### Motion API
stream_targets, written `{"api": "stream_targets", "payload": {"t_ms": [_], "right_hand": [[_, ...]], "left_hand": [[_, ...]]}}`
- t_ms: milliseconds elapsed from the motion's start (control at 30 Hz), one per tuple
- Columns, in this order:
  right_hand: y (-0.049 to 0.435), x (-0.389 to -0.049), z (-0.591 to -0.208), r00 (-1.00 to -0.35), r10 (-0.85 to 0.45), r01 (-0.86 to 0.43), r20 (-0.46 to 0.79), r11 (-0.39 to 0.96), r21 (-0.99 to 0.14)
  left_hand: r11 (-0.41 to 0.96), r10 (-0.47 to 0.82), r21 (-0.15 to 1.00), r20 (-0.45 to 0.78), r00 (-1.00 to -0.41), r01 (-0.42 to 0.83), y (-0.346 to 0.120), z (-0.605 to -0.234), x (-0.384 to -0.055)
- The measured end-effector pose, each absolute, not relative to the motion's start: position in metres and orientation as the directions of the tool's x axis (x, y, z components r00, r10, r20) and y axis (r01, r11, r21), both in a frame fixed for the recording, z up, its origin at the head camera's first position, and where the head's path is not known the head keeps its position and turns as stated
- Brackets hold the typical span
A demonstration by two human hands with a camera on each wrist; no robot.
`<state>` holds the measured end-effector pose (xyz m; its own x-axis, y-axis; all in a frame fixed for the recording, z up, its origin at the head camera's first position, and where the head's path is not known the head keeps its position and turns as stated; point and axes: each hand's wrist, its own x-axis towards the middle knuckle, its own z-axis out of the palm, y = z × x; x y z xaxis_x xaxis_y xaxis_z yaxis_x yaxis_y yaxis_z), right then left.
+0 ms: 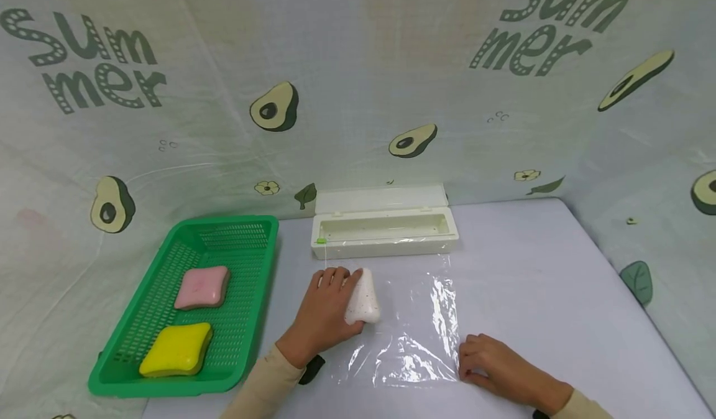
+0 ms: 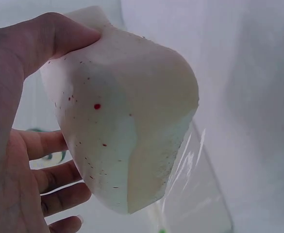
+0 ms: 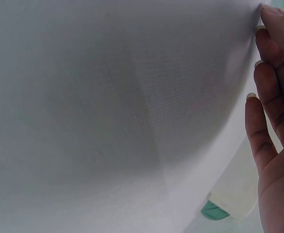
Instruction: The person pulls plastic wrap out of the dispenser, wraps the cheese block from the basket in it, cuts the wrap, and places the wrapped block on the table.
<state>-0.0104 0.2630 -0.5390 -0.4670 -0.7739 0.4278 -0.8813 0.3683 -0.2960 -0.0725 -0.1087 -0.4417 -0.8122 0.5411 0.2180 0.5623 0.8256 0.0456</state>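
Note:
My left hand point(image 1: 327, 313) grips a white block point(image 1: 363, 298) with red specks and pinched-in sides, like a soap or sponge. In the left wrist view, the thumb lies over the block's point(image 2: 117, 111) top edge and the fingers are behind it. Beneath it, a sheet of clear plastic film point(image 1: 408, 338) lies creased and shiny on the table. The film reaches back to a long white wrap dispenser point(image 1: 386, 247) with its lid raised. At the film's front right corner, my right hand point(image 1: 498, 366) pinches the edge between thumb and fingertips.
A green plastic basket point(image 1: 270, 270) stands at the left, holding a pink block point(image 1: 202, 287) and a yellow block point(image 1: 176, 350) of similar shape. A small green slider point(image 1: 321, 240) sits on the dispenser's front. Behind the table point(image 1: 537, 270) hangs an avocado-printed cloth point(image 1: 347, 64).

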Motion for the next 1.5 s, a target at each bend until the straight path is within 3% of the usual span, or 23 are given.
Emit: {"api": "stream_targets", "payload": {"t_ms": [400, 1067, 1233, 1500], "right_hand": [[0.263, -0.01, -0.539, -0.488, -0.773, -0.868, 0.406, 0.382, -0.317], [0.264, -0.007, -0.545, -0.495, -0.763, -0.864, 0.415, 0.383, -0.325], [0.263, -0.006, -0.546, -0.499, -0.758, -0.862, 0.42, 0.384, -0.331], [0.264, -0.006, -0.547, -0.503, -0.753, -0.86, 0.423, 0.389, -0.33]], "left_hand": [[0.784, 0.618, -0.005, 0.095, -0.78, 0.621, -0.066, -0.468, -0.047], [0.756, 0.654, -0.165, 0.133, -0.745, 0.634, -0.043, -0.5, -0.034], [0.764, 0.645, -0.108, 0.149, -0.75, 0.636, -0.045, -0.509, -0.036], [0.777, 0.61, 0.104, 0.118, -0.784, 0.62, -0.074, -0.509, -0.042]]}}
